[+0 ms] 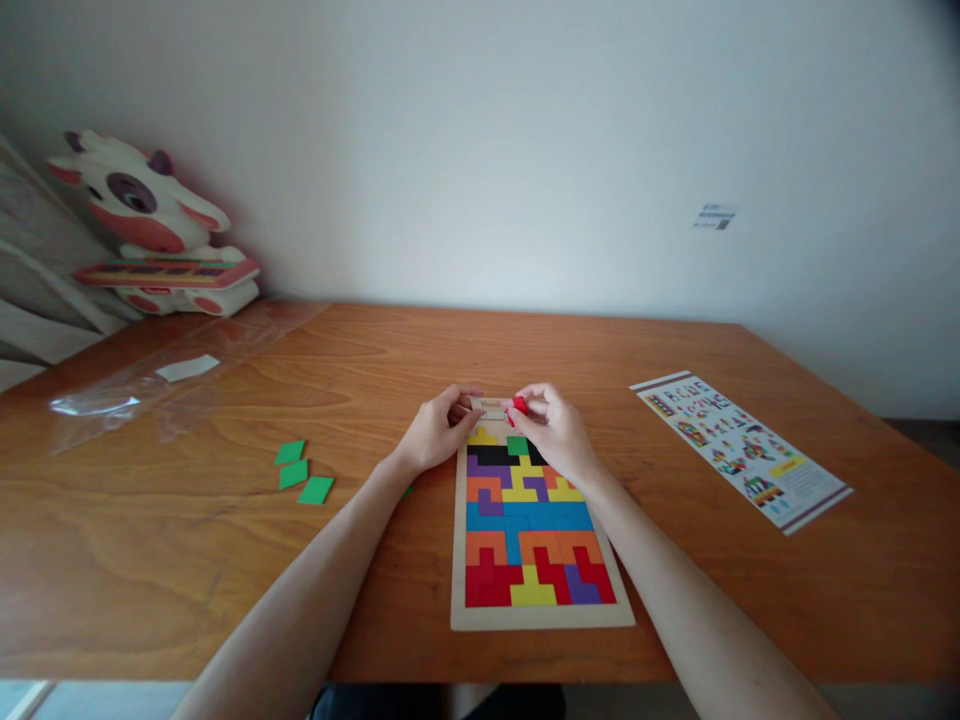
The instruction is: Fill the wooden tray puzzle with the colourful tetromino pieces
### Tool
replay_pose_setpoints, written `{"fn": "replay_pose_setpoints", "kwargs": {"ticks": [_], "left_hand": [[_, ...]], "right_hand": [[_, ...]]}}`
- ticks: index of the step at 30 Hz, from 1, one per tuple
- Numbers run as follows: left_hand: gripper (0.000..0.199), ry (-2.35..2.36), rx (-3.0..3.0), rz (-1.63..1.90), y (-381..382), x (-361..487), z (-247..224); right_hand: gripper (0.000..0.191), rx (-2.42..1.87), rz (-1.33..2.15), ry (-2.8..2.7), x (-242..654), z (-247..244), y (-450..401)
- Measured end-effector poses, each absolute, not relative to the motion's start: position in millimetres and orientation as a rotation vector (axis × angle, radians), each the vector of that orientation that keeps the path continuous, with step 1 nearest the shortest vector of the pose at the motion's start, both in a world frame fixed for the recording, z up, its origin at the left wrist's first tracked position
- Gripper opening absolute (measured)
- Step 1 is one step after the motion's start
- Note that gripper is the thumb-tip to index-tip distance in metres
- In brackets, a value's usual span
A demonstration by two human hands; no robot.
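Note:
A wooden block puzzle board [544, 617] lies on the table, its lower part filled with red, yellow, purple, orange and blue pieces. Nearer its far end are black pieces and a small green square [517, 446]. Between the thumb and fingers of my right hand [555, 430] is a red puzzle piece [519, 405], held over the board's far right part. My left hand [439, 430] rests at the far left edge of the board, fingers curled around the rim and thumb on top. Part of the board's far end is hidden by both hands.
Several green square pieces [293, 474] lie left of the board, one mostly behind my left forearm. A printed pattern sheet [742, 450] lies at right. At the back left are a clear plastic bag [202, 350] and a cow-shaped toy keyboard [165, 240] by the wall.

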State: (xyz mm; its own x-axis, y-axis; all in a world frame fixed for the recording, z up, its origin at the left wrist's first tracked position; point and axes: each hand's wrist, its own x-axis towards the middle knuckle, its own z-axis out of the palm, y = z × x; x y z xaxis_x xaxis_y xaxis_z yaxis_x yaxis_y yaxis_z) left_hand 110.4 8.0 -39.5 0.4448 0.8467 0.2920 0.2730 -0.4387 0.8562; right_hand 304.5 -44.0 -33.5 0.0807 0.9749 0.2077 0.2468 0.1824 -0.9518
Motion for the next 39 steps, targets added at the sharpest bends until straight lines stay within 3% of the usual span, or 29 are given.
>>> {"fn": "replay_pose_setpoints", "kwargs": {"ticks": [10, 18, 22, 29, 39], "left_hand": [[0.031, 0.946, 1.975, 0.955, 7.6, 109.9, -40.2], [0.03, 0.937, 1.984, 0.964, 7.5, 109.9, -40.5], [0.03, 0.949, 1.998, 0.957, 8.1, 109.8, -41.2], [0.027, 0.958, 2.112, 0.947, 4.2, 109.7, -37.5], [0.04, 0.883, 2.346, 0.937, -11.5, 118.3, -24.3]], "right_hand": [[0.03, -1.193, 0.935, -1.356, 303.9, -30.5, -44.5], [0.03, -1.335, 0.787, -1.45, 308.3, -28.9, -42.9], [0.043, -1.355, 0.838, -1.42, 307.7, -28.2, -45.7], [0.022, -1.334, 0.732, -1.49, 304.4, -27.7, -47.3], [0.032, -1.173, 1.068, -1.23, 300.9, -29.7, -44.0]]}}
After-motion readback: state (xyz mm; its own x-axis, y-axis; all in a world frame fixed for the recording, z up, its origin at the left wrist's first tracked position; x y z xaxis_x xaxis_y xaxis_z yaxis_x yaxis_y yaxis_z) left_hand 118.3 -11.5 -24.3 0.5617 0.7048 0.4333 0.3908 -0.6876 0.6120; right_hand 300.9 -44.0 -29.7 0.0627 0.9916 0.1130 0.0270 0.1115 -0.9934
